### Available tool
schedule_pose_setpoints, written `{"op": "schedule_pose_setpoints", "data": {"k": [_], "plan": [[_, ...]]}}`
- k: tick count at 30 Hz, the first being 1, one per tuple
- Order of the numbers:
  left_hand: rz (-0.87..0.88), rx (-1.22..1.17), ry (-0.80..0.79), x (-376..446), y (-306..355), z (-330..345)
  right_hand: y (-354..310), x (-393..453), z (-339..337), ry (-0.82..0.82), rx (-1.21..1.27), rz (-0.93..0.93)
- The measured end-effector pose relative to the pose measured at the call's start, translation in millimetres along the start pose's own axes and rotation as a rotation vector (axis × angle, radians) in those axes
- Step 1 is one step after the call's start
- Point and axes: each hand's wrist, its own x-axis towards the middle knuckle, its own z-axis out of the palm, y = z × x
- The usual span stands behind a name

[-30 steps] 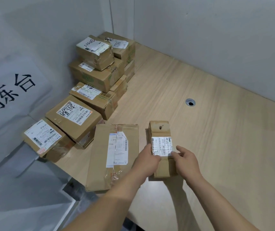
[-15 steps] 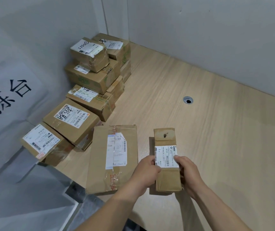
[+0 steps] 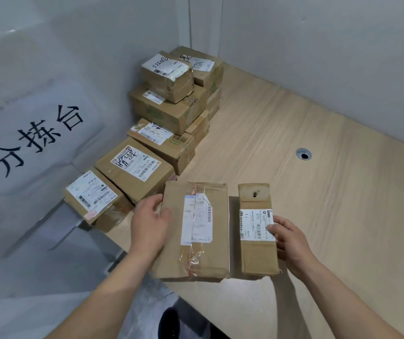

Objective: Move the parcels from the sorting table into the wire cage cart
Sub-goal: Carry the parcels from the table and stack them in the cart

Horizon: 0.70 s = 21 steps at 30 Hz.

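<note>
We grip two parcels: left hand (image 3: 150, 226) holds flat parcel (image 3: 196, 250) by left edge, right hand (image 3: 287, 237) clasps narrow parcel (image 3: 257, 255). Both near table (image 3: 318, 192) front edge. Seven boxes (image 3: 132, 170) stacked along left wall.

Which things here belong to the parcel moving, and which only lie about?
Belong to the job:
- wide flat brown cardboard parcel, left hand on it
- narrow brown cardboard parcel, right hand gripping it
- stacked brown cardboard boxes by the wall

Just there:
- white paper sign with black characters
- round metal cable hole in the table
</note>
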Motion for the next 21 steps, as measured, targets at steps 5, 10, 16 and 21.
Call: {"op": "schedule_pose_setpoints", "data": {"k": [5, 10, 16, 21], "plan": [[-0.459, -0.186, -0.268, 15.2, -47.2, -6.7, 5.7, 5.5, 14.2, -0.053, -0.009, 0.04], [-0.561, -0.414, -0.398, 6.4, -56.0, -6.4, 14.4, 8.2, 18.8, -0.086, 0.026, 0.04], [-0.546, -0.552, -0.472, -3.3, -52.1, 0.8, 20.9, 10.5, 3.1, -0.073, 0.119, 0.042], [-0.48, -0.517, -0.559, -12.0, -44.9, 2.4, 21.5, 8.9, -14.1, -0.147, 0.126, 0.057]]}}
